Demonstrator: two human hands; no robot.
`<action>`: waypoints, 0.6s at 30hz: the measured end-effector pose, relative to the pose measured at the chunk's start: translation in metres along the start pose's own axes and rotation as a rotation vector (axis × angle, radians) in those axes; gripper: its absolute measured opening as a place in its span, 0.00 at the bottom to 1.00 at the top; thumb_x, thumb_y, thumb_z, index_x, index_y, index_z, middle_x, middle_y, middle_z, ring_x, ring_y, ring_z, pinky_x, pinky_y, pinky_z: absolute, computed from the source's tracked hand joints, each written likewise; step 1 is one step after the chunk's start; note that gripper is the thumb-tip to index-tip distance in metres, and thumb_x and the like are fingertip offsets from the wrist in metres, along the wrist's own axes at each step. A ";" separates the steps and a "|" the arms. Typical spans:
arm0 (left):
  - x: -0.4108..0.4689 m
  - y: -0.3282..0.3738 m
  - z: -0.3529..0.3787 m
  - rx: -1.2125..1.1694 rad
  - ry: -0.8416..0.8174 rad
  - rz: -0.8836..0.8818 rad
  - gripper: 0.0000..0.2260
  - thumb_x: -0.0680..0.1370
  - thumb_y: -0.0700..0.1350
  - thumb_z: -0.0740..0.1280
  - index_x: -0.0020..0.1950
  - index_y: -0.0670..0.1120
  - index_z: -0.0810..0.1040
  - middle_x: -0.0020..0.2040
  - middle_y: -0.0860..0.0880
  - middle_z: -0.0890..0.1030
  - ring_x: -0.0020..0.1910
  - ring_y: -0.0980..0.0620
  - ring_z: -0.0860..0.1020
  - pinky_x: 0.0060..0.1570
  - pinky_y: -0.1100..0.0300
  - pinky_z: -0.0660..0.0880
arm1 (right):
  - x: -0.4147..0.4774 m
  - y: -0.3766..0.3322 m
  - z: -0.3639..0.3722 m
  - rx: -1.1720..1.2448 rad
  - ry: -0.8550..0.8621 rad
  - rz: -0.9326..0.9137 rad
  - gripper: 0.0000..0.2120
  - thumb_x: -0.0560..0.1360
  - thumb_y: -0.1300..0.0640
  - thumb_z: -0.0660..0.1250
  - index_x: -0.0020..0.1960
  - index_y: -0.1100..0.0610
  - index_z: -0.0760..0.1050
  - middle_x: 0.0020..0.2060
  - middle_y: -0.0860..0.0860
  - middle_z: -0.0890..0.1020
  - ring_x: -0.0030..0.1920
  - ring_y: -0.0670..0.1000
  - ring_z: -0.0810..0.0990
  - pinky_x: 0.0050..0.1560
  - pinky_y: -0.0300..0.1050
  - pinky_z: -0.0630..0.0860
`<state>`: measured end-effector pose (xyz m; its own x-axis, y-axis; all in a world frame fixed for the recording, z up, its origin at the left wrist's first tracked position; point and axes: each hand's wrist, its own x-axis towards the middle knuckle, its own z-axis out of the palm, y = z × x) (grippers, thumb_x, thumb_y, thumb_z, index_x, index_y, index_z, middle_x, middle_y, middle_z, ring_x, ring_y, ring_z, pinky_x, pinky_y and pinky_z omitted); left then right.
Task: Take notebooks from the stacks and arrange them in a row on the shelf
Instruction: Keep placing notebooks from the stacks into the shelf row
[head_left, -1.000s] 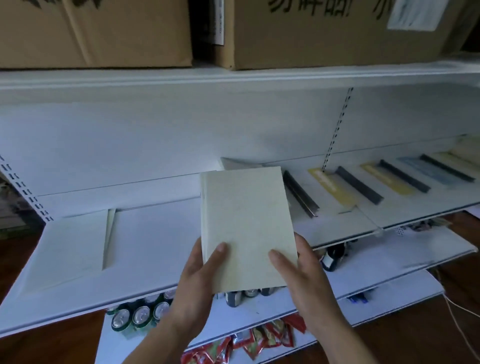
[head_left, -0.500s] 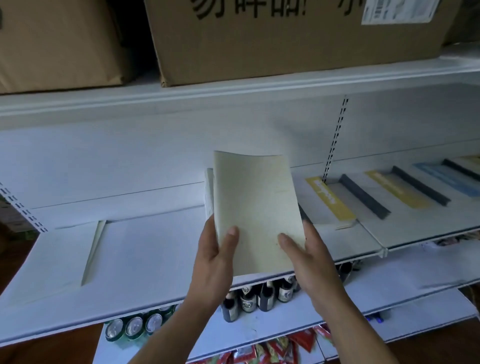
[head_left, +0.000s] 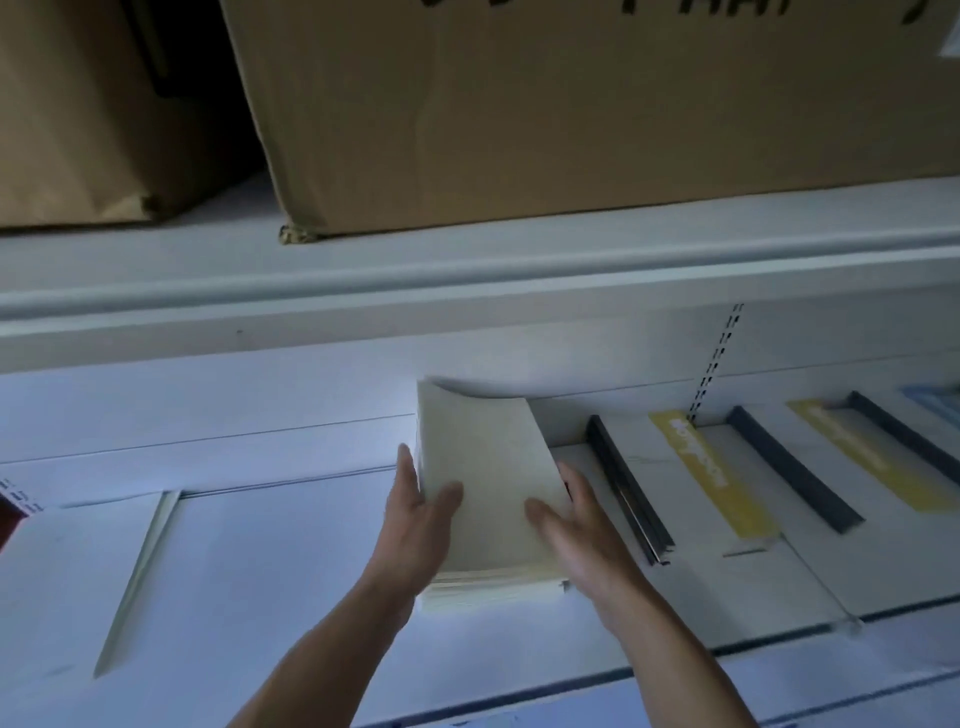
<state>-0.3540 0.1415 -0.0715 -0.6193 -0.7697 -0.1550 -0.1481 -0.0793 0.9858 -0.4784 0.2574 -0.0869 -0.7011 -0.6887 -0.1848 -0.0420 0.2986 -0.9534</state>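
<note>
Gripping the top notebook (head_left: 483, 467) from both sides: left hand (head_left: 415, 514) on its left edge, right hand (head_left: 576, 530) on its right edge. Each thumb presses on the cover with fingers tucked at the edge, so both pinch the near half. Notebook sits over the stack (head_left: 493, 590) mid-shelf (head_left: 270, 571); its far end curls up, and I can't tell if the near end is clear of the stack. Long axis runs front-to-back, away from the body, far end ahead of both grips. Key relation, my read: bare shelf lies left of the stack, between it and a pale book (head_left: 72, 571) well apart, while dark-spined books (head_left: 626, 483) crowd just right. Left hand is nearer that gap, so a sideways carry left, axis kept, looks like the call.
</note>
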 end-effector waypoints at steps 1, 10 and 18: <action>0.000 -0.003 0.000 -0.046 -0.017 -0.039 0.24 0.80 0.43 0.62 0.75 0.58 0.62 0.61 0.54 0.79 0.55 0.51 0.79 0.52 0.56 0.77 | 0.001 0.004 0.001 0.066 -0.023 0.040 0.25 0.77 0.53 0.65 0.70 0.40 0.63 0.63 0.42 0.77 0.61 0.45 0.77 0.66 0.49 0.71; 0.008 -0.002 -0.001 -0.299 -0.058 -0.214 0.22 0.77 0.52 0.66 0.71 0.60 0.67 0.58 0.52 0.83 0.52 0.50 0.83 0.42 0.55 0.80 | 0.025 0.003 -0.006 0.283 -0.148 0.179 0.20 0.78 0.50 0.66 0.68 0.42 0.68 0.59 0.41 0.79 0.55 0.40 0.77 0.48 0.42 0.73; 0.004 0.004 0.006 -0.256 -0.020 -0.205 0.13 0.78 0.49 0.65 0.63 0.55 0.75 0.52 0.48 0.84 0.47 0.48 0.84 0.37 0.56 0.80 | 0.028 0.008 -0.003 0.231 -0.116 0.159 0.21 0.72 0.48 0.71 0.63 0.41 0.72 0.54 0.42 0.83 0.55 0.49 0.81 0.59 0.53 0.76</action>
<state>-0.3618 0.1421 -0.0681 -0.6116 -0.7092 -0.3508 -0.0746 -0.3897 0.9179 -0.5005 0.2430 -0.0987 -0.5989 -0.7204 -0.3497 0.2341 0.2601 -0.9368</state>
